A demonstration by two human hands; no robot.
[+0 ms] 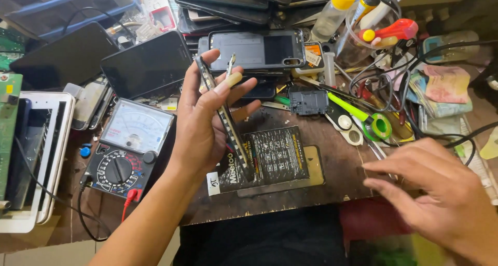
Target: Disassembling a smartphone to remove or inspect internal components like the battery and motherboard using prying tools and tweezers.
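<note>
Head view: left hand [199, 123] clasping a phone [224, 118] edge-on above the worktop's [332, 167] middle, tilted for inspection. Right hand [436, 196] empty, fingers spread flat near the front right edge beside tweezers [381, 154].

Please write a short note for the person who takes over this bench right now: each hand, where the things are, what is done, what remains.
Left hand: raised over the wooden bench, gripping a thin dark phone on edge; a small metal tool sticks up between its fingers.
Right hand: empty, fingers spread, low over the bench's right edge.
On the bench: black printed pouch under the phone, analog multimeter to the left, grey phone back cover behind.
Done: phone picked up.
Left: I cannot tell whether the phone is opened yet.
</note>
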